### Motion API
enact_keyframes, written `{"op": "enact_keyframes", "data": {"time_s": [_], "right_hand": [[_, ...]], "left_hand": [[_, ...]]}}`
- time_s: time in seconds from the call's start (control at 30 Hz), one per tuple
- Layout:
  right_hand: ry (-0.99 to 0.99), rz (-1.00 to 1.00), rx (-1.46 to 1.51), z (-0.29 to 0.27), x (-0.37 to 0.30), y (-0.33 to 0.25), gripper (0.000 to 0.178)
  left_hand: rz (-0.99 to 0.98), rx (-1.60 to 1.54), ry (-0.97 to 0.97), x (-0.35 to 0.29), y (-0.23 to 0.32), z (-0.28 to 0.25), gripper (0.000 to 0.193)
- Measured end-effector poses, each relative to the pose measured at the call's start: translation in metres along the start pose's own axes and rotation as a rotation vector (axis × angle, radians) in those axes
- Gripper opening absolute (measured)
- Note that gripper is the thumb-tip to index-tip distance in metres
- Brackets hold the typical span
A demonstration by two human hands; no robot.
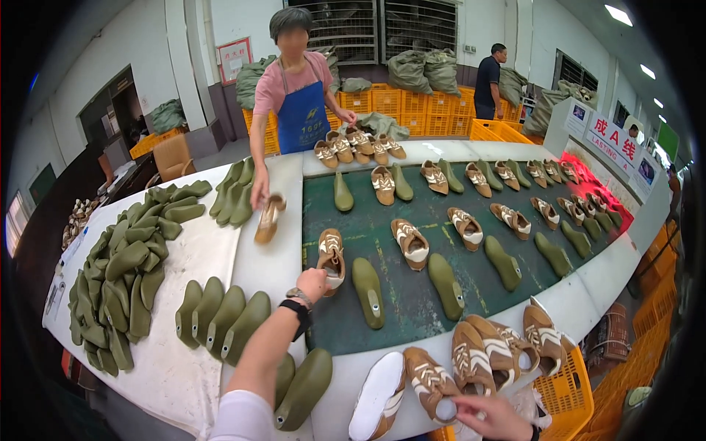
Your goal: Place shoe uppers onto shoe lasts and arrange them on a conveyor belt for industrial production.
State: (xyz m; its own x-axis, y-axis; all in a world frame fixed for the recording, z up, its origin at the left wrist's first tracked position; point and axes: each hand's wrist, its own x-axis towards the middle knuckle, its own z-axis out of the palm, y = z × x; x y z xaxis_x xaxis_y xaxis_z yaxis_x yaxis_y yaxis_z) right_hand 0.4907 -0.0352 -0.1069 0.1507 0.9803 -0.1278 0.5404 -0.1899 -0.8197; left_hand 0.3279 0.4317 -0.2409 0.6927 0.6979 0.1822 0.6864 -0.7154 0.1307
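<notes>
My left hand (312, 283) reaches out over the near edge of the green conveyor belt (412, 294) and grips the heel of a brown-and-white sneaker (331, 253) lying on it. A green shoe last (368, 290) lies just to the right of that sneaker. My right hand (489, 415) is low at the bottom edge, its fingers on the heel of a brown sneaker (430, 382) in a row of similar sneakers (507, 345) standing on the white rim. A white-soled shoe (376, 397) lies beside it.
A person in a blue apron (300, 110) stands across the table, holding a sneaker (268, 219). Many green lasts (121, 272) are piled on the white table at left. Sneakers and lasts alternate along the belt. Yellow crates (562, 393) sit at right; another person (487, 84) stands far back.
</notes>
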Motion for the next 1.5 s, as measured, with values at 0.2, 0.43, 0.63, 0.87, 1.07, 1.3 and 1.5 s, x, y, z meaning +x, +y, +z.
{"op": "enact_keyframes", "data": {"time_s": [0.2, 0.43, 0.63, 0.87, 1.07, 1.3, 1.5], "right_hand": [[0.409, -0.019, -0.271, 0.057, -0.015, 0.062, 0.032], [0.345, -0.002, -0.415, 0.069, -0.007, 0.088, 0.038], [0.255, -0.039, -0.421, 0.075, 0.003, 0.085, 0.036], [0.278, 0.002, -0.387, 0.083, 0.003, 0.081, 0.028], [0.496, -0.010, -0.439, 0.086, 0.000, 0.074, 0.027], [0.412, -0.336, 0.291, 0.064, 0.018, -0.003, 0.044], [0.194, -0.439, -0.160, 0.082, 0.022, -0.027, 0.039]], "left_hand": [[-0.345, -0.144, -0.004, 0.049, -0.020, 0.075, 0.028], [-0.243, 0.163, 0.266, 0.015, -0.088, 0.046, 0.040], [-0.793, 0.028, -0.073, -0.004, -0.137, 0.005, 0.073], [-0.530, -0.097, 0.130, -0.009, -0.166, -0.018, 0.077], [0.135, -0.328, 0.222, -0.103, -0.020, -0.123, 0.062], [0.796, -0.048, 0.239, -0.237, 0.102, -0.166, 0.038], [0.772, -0.096, 0.297, -0.271, 0.117, -0.161, 0.036]]}}
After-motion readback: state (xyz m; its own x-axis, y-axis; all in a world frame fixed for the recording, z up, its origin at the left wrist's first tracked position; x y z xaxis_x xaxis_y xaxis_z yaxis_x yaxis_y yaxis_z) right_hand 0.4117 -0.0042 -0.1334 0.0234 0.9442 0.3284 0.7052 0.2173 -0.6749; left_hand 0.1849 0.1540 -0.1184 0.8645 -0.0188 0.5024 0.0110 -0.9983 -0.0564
